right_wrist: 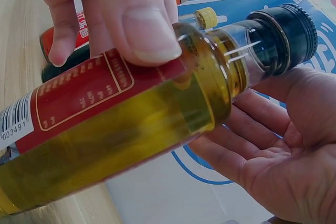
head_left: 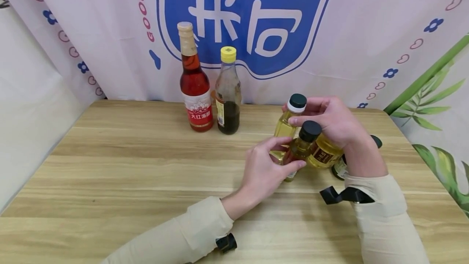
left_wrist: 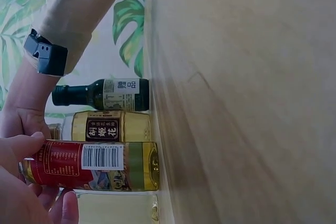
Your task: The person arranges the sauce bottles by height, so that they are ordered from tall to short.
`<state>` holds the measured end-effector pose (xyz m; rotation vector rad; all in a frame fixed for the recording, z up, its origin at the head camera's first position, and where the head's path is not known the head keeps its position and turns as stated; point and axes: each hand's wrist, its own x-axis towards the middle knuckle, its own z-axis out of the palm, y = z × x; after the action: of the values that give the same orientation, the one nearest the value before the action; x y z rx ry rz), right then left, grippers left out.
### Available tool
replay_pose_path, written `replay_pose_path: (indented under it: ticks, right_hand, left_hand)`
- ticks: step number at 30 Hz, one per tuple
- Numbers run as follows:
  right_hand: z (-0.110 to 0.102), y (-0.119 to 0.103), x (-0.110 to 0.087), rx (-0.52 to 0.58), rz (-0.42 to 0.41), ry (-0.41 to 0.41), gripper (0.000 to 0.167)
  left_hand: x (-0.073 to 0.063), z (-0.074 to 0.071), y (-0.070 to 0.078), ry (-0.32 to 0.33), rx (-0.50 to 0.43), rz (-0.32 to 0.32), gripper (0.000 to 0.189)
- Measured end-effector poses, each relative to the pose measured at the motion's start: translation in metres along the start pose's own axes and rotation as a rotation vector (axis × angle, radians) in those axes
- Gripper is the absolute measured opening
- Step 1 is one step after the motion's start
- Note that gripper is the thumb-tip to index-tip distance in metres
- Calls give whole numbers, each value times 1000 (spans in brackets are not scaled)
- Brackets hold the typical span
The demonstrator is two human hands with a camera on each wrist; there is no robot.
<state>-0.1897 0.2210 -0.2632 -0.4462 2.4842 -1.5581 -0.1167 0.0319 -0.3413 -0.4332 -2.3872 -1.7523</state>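
My left hand (head_left: 261,170) grips a small oil bottle (left_wrist: 100,166) with a red label and black cap (head_left: 310,130), held slightly tilted. Just behind it in the head view stands a pale oil bottle (head_left: 285,127) with a dark green cap and white ring. My right hand (head_left: 331,119) has its thumb and fingers around that bottle's neck. Beneath the right hand is a squat golden oil bottle (head_left: 324,154) with a dark label. In the right wrist view the red-labelled bottle (right_wrist: 157,103) hides part of the right hand (right_wrist: 283,150).
A tall red vinegar bottle (head_left: 198,89) and a yellow-capped bottle of dark liquid (head_left: 229,97) stand at the back of the wooden table (head_left: 128,174). A dark green bottle (left_wrist: 100,94) stands beside the golden one, partly behind the right wrist. A printed curtain (head_left: 121,52) hangs behind.
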Motion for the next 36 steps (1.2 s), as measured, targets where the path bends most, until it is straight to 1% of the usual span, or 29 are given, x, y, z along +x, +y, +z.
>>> replay_pose_path:
  ticks: [11, 19, 26, 36]
  right_hand:
    - [0, -1, -1, -10, -19, 0, 41]
    - [1, -1, -1, -2, 10, -2, 43]
    - [2, -2, 0, -2, 1, 5, 42]
    - [6, -3, -1, 63, 1, 71, 35]
  left_hand:
    - [-1, -1, 0, -6, 1, 8, 50]
    - [-1, -3, 1, -14, 24, 28, 48]
    - [1, -3, 1, -14, 44, 25, 51]
    - [1, -3, 2, -22, 59, 24, 50]
